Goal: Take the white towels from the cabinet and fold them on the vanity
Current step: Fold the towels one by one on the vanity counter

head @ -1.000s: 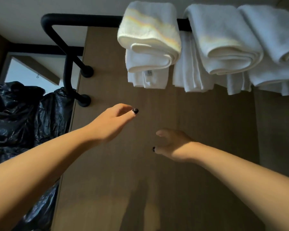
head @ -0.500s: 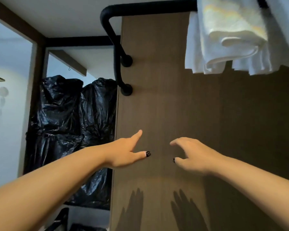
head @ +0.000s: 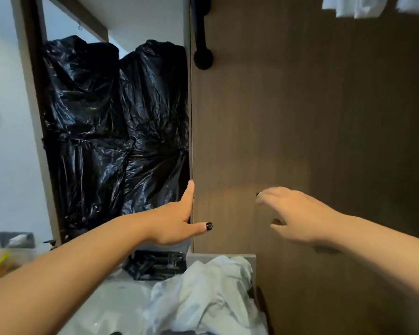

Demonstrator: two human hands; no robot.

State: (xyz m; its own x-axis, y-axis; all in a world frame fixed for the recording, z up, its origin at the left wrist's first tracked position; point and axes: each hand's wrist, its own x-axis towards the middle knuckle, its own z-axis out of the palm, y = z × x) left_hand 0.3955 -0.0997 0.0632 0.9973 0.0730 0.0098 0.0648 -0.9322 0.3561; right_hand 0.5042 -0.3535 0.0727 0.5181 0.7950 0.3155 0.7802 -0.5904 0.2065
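A crumpled pile of white towels lies on the vanity top at the bottom centre. Only the hanging lower edges of more white towels show at the top right, against the brown wooden panel. My left hand reaches forward with fingers straight, beside the panel's left edge, holding nothing. My right hand hovers in front of the panel with relaxed, slightly bent fingers, also holding nothing. Both hands are above the towel pile.
A black rail bracket is fixed to the panel at the top. Black plastic bags cover the area left of the panel. A grey tissue box and a pump bottle stand at the far left.
The view has tilted down: the towels on the rail slid up almost out of frame and the vanity with the crumpled towels came into view. Both hands have lowered.
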